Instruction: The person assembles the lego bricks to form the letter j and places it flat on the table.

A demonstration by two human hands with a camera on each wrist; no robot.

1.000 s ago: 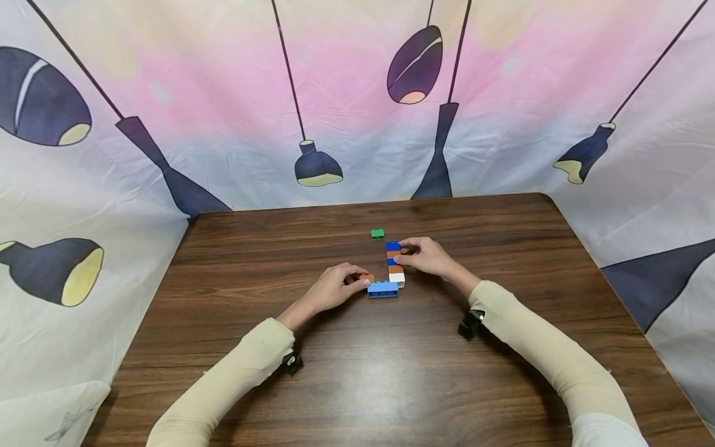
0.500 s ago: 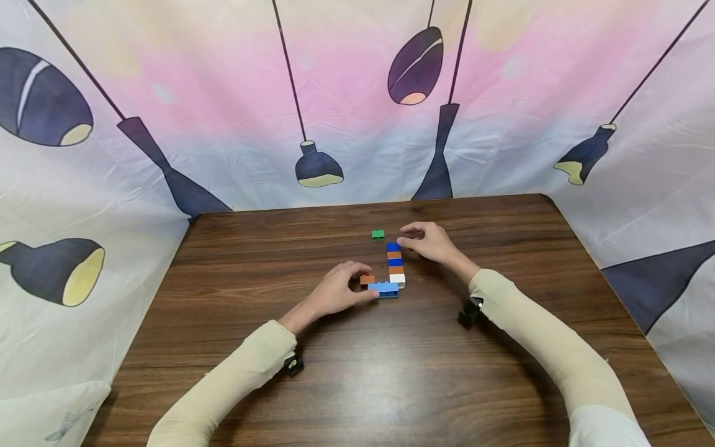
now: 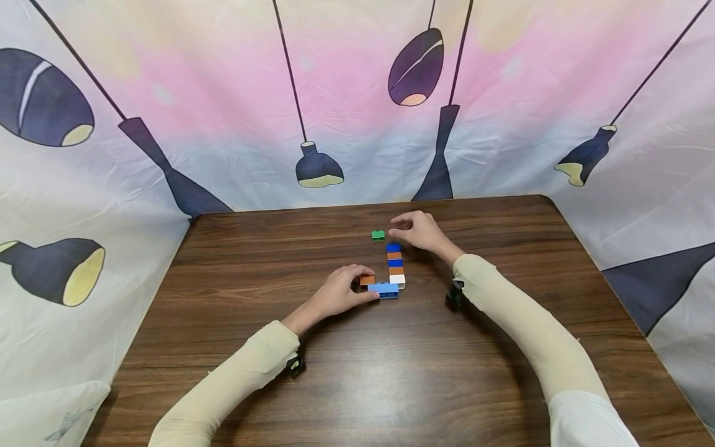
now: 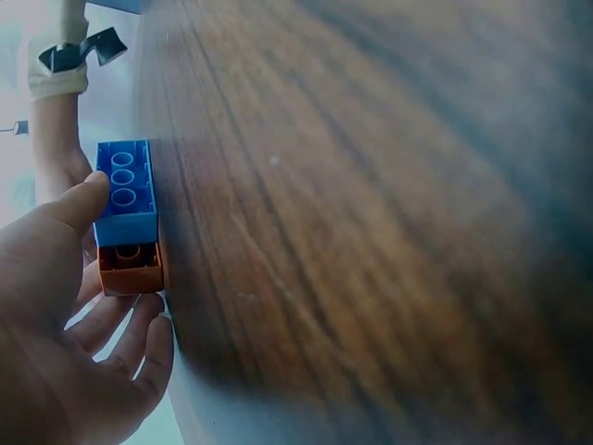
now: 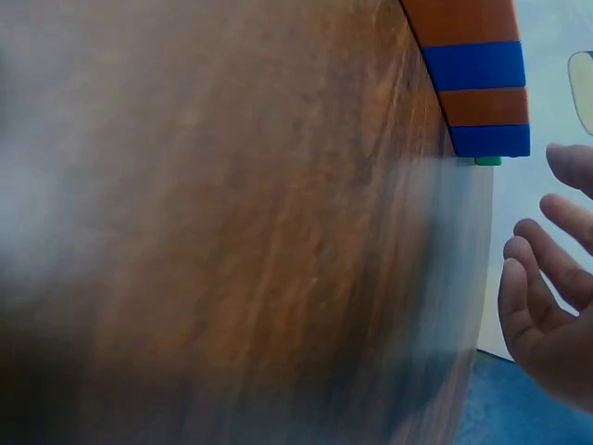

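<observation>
A light-blue brick (image 3: 386, 291) lies on its side, its hollow underside showing in the left wrist view, with an orange brick (image 3: 367, 281) at its left end. My left hand (image 3: 337, 293) holds these two, thumb on the light-blue brick and fingers behind; the index fingertip is hidden in the left wrist view. From their right end a row runs back: a white brick (image 3: 397, 280), then orange and dark-blue bricks alternating to a dark-blue brick (image 3: 393, 248). My right hand (image 3: 420, 232), fingers bent loosely with nothing between them, hovers right of a small green brick (image 3: 378, 236).
All the bricks are on a dark wooden table (image 3: 346, 385). Behind it and along both sides hangs a fabric backdrop (image 3: 234, 149) printed with lamps. Wood surface lies between the forearms and the near side.
My right hand has let go of the row's dark-blue end and moved back and left towards the green brick. My left thumb has shifted onto the light-blue brick's near face.
</observation>
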